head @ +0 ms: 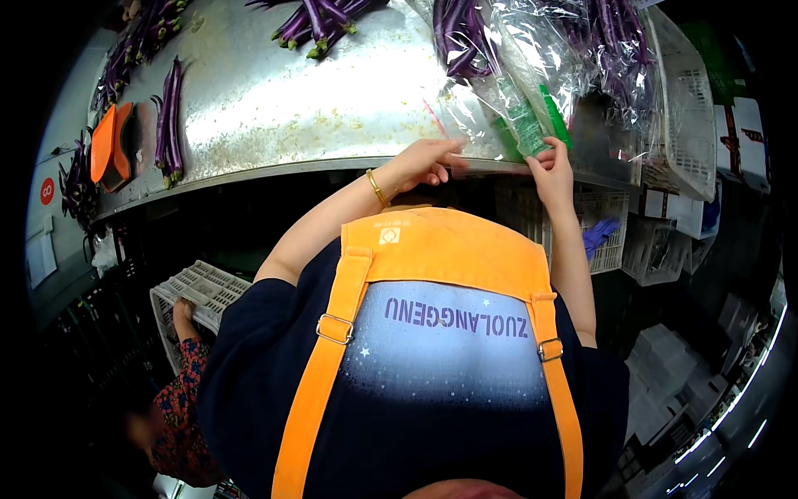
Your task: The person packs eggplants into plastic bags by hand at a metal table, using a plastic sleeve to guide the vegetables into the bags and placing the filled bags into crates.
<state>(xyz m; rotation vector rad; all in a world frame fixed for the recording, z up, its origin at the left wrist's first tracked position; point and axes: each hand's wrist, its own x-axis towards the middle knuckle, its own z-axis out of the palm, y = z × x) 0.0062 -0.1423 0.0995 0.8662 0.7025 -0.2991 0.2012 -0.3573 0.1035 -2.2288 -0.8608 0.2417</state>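
Observation:
My right hand [552, 168] pinches the lower end of a clear plastic bag [517, 112] with green printing, at the front edge of the metal table [280, 106]. Just left of it is my left hand [427, 163], fingers partly curled and fingertips blurred, beside film with a red strip [434, 117]. Whether those fingers grip the film cannot be told. Beyond the bag lie long purple eggplants [461, 37], partly under plastic. More eggplants [605, 56] in shiny clear bags are heaped at the right.
Loose eggplants [318, 28] lie at the back; a pair [168, 128] lies left, near an orange object [111, 146]. A white crate [682, 100] flanks the table's right end. Behind at left, another person's hand [182, 310] touches a white plastic crate [206, 287]. A purple glove [600, 238] hangs on a lower crate.

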